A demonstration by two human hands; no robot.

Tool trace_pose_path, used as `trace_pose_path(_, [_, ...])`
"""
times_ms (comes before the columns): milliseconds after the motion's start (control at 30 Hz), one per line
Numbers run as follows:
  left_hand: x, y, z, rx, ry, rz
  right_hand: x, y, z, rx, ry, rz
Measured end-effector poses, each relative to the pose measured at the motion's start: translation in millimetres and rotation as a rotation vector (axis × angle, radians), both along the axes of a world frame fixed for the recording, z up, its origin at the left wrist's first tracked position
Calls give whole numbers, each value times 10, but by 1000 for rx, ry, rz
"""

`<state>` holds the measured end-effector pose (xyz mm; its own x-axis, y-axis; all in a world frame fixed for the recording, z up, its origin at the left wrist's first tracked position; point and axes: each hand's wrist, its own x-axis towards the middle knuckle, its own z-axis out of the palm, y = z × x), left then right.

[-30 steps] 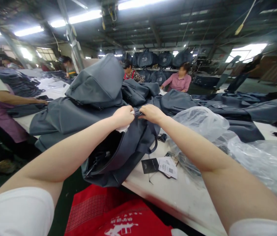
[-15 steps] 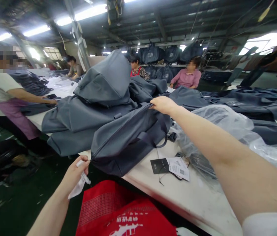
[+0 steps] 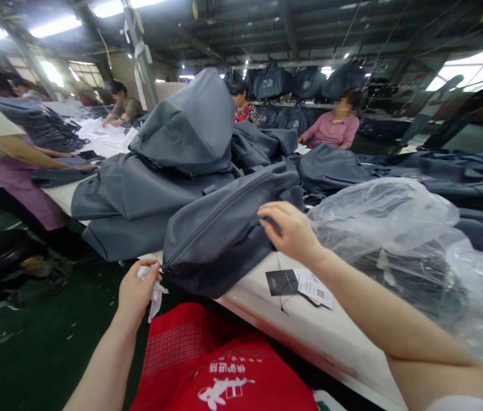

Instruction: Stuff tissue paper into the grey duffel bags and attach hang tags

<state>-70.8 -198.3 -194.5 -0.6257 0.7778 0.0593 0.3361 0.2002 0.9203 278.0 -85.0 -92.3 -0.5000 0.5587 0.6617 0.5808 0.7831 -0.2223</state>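
A dark blue-grey duffel bag (image 3: 216, 228) lies tilted at the table's edge, with its long zipper running along the top. My left hand (image 3: 139, 285) is closed at the near end of that zipper, its fingertips on the bag's corner. A crumpled white cloth (image 3: 156, 299) is gripped in the same hand and hangs below the fingers. Over the bag's right side is my right hand (image 3: 288, 228), fingers apart and holding nothing. Whether its fingertips touch the fabric I cannot tell. A black hang tag (image 3: 281, 282) and a white label (image 3: 315, 288) lie on the table below it.
More blue-grey bags (image 3: 181, 125) are heaped behind and left of this one. Clear plastic bags (image 3: 387, 211) cover the table (image 3: 331, 348) on the right. A co-worker (image 3: 5, 154) stands at the left; others sit across the table. Finished bags (image 3: 271, 83) hang at the back.
My right hand has let go of the zipper's far end and come down toward me, its fingers now apart. My left hand stays at the near end with the cloth.
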Motion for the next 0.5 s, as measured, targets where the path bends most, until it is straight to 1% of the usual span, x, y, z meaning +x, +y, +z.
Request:
trace_pose_path(67, [167, -101, 68, 99, 88, 173, -50, -359, -265, -106, -28, 126])
trace_pose_path(100, [269, -157, 100, 163, 129, 214, -73, -497, -411, -173, -39, 164])
trace_pose_path(133, [380, -211, 124, 216, 148, 204, -97, -610, -557, -245, -38, 182])
trace_pose_path(167, [496, -254, 133, 240, 137, 140, -124, -701, -697, -324, -20, 179])
trace_pose_path(233, [734, -295, 96, 196, 48, -82, -191, -845, -940, -512, 63, 138])
trace_pose_path(300, [964, -268, -8, 93, -94, -280, -275, -974, -1119, -747, 169, 118])
trace_pose_path(333, [1072, -238, -74, 48, -167, -348, -318, -1040, -1185, -875, 213, 130])
trace_pose_path(400, [1267, -176, -212, -9, -254, -416, -395, -1174, -1283, -1105, 255, 218])
trace_pose_path(433, [1352, -157, -273, -21, -243, -438, -423, -1235, -1322, -1177, 262, 270])
trace_pose_path(500, [1496, -155, -371, -10, -117, -528, -451, -1328, -1403, -1227, 299, 326])
